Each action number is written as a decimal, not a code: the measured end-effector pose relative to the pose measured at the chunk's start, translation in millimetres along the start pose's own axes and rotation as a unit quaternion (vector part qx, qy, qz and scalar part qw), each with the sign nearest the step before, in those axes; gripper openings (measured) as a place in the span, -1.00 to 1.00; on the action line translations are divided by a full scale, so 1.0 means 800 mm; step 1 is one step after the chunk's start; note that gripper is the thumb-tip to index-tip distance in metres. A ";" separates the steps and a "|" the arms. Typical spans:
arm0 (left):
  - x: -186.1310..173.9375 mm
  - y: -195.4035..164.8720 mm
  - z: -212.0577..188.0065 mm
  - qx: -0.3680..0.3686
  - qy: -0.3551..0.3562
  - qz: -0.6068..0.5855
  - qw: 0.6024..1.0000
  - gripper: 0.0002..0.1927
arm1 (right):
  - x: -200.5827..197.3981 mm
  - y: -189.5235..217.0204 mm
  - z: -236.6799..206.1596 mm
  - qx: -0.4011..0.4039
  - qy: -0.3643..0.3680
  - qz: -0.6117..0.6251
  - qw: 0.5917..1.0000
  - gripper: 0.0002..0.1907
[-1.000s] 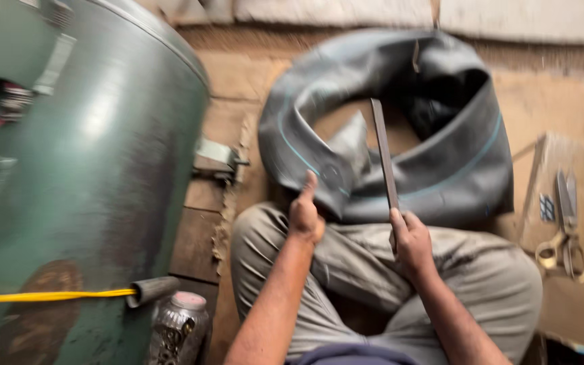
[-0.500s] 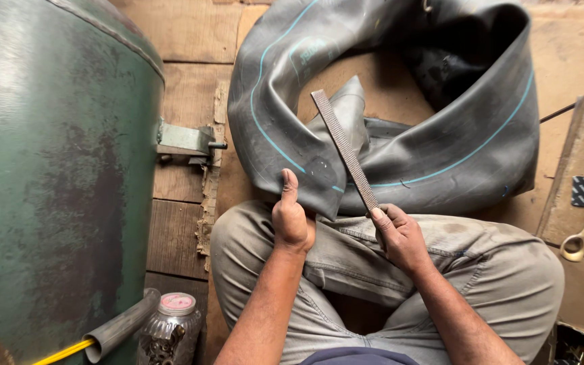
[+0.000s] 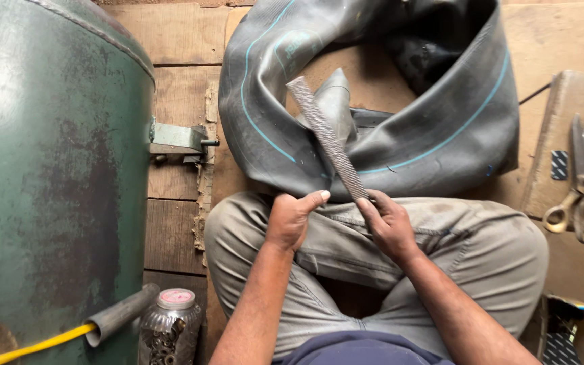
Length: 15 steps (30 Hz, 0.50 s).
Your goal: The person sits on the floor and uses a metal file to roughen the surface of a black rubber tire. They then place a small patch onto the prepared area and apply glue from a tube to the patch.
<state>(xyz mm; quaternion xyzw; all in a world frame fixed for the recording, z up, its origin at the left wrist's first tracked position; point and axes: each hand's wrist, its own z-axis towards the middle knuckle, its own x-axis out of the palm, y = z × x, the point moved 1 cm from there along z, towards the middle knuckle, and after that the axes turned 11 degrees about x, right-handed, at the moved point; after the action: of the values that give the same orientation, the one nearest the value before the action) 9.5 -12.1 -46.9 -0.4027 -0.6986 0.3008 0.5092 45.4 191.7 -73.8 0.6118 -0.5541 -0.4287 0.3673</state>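
A large black rubber inner tube [image 3: 434, 135] with thin blue lines lies folded on the wooden floor in front of my crossed legs. My right hand [image 3: 388, 225] grips the near end of a long flat metal file [image 3: 327, 138], which slants up and to the left over the tube. My left hand [image 3: 293, 217] pinches the tube's near edge on my lap, thumb pointing toward the file. Both hands rest close together above my grey trousers [image 3: 481, 250].
A big green metal tank [image 3: 49, 176] fills the left side, with a bracket [image 3: 180, 138] and a hose with a yellow line [image 3: 113, 318] at its base. A jar of small metal parts [image 3: 170, 324] stands beside it. Scissors [image 3: 579, 182] lie on a board at right.
The view has moved closer. The file has tilted from nearly upright to slanting up-left. My left thumb has dropped from pointing up to lying across the tube's edge.
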 end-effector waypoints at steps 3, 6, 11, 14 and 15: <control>-0.005 0.011 0.004 -0.015 -0.014 -0.002 1.000 -0.82 | 0.008 0.007 0.002 0.162 0.035 0.031 0.986 -0.59; -0.008 0.021 0.012 0.008 -0.038 -0.011 0.999 -0.79 | 0.013 0.019 0.001 0.115 0.055 0.058 0.990 -0.48; -0.015 0.022 0.018 0.018 -0.051 -0.094 0.994 -0.87 | -0.019 0.025 -0.028 0.028 -0.019 -0.106 0.994 -0.46; -0.017 0.020 0.018 0.030 -0.049 -0.140 0.989 -0.88 | -0.049 0.016 -0.068 0.096 -0.016 -0.147 0.984 -0.43; -0.017 0.019 0.019 0.037 -0.048 -0.151 0.987 -0.87 | -0.054 0.012 -0.081 0.135 -0.016 -0.147 0.980 -0.42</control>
<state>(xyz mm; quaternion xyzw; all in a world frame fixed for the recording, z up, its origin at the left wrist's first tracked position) 0.8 -16.6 -70.4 -0.2582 -0.7636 0.2654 0.5290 101.7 232.0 -36.3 0.7240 -0.5164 -0.4088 0.2051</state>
